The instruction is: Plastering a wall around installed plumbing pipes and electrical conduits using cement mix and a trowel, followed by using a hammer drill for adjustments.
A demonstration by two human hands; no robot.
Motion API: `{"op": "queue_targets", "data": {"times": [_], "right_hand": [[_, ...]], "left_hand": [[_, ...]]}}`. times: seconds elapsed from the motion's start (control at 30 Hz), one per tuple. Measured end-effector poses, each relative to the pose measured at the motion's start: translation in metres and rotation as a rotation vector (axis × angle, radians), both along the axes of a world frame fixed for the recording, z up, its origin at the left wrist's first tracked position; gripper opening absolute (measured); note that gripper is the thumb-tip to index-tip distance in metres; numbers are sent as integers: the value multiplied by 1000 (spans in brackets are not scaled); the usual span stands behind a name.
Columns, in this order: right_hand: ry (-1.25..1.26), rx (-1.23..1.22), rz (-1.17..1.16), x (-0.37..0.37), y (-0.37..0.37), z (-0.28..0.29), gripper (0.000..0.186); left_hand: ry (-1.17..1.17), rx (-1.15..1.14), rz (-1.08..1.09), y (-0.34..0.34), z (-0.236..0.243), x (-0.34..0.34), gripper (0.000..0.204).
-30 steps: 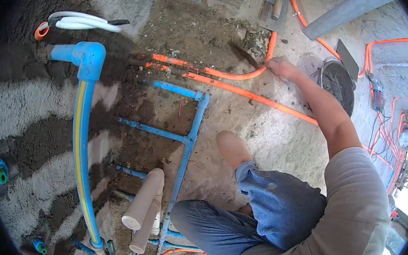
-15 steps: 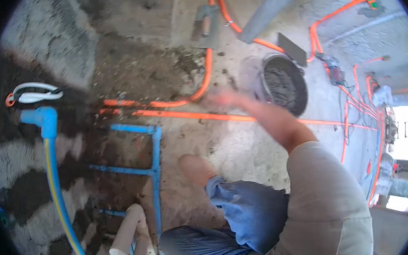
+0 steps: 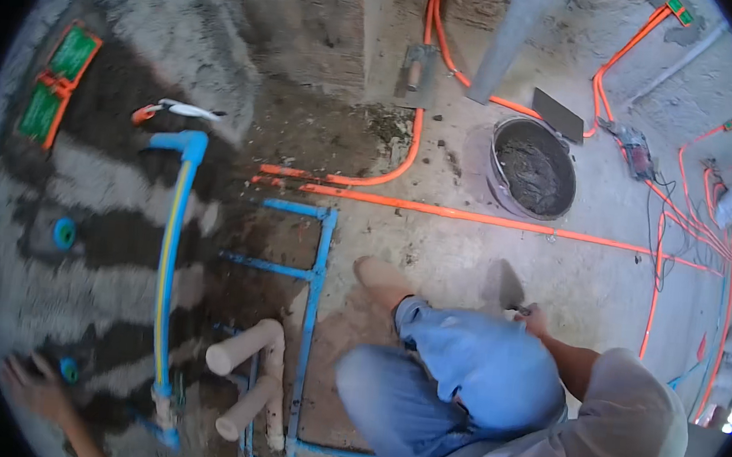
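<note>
My left hand [image 3: 45,392] is at the lower-left wall, fingers spread on or near its rough surface, close to a small green-and-blue round fitting [image 3: 69,370]. My right hand [image 3: 534,322] is shut on a trowel [image 3: 505,284], low over the floor just beyond my bent knee. A blue pipe [image 3: 172,272] with a yellow stripe rises beside the wall, and thinner blue pipes [image 3: 320,251] run along the wet floor. Two pale pipe elbows [image 3: 242,353] stand left of my legs.
A bucket of grey mortar [image 3: 529,173] stands up the floor, beside a flat board [image 3: 557,115] and a power tool [image 3: 629,151]. Orange conduits [image 3: 437,210] cross the floor. A float [image 3: 414,74] lies at the back near a grey pipe [image 3: 503,49]. Green boxes [image 3: 59,84] sit in the left wall.
My right hand, with the trowel, has moved from the orange conduits down to beside my knee. My left hand has appeared at the left wall, and the camera's view has shifted.
</note>
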State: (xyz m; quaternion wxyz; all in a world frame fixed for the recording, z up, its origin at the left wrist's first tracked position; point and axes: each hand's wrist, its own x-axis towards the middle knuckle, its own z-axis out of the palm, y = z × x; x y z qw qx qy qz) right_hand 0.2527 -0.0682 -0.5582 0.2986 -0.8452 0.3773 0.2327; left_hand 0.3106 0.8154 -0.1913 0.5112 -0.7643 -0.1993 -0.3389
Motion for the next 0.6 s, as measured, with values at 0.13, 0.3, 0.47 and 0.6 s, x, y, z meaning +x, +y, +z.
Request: {"op": "queue_targets", "data": {"times": [0.13,0.3,0.47,0.6], "right_hand": [[-153,-41,178,-27,-70,-31,38],[-349,9,315,-26,-126,-56,37],[-282,94,71,3,-144,-48,35],[-157,109,37,50,-104,-31,39]], "left_hand": [[2,88,-224,-16,20,-11,47],[8,19,-318,-53,19,-8,45],[-7,-580,-604,-171,-29,2,44],[418,-1244,-671,-333,-133,-13,44]]}}
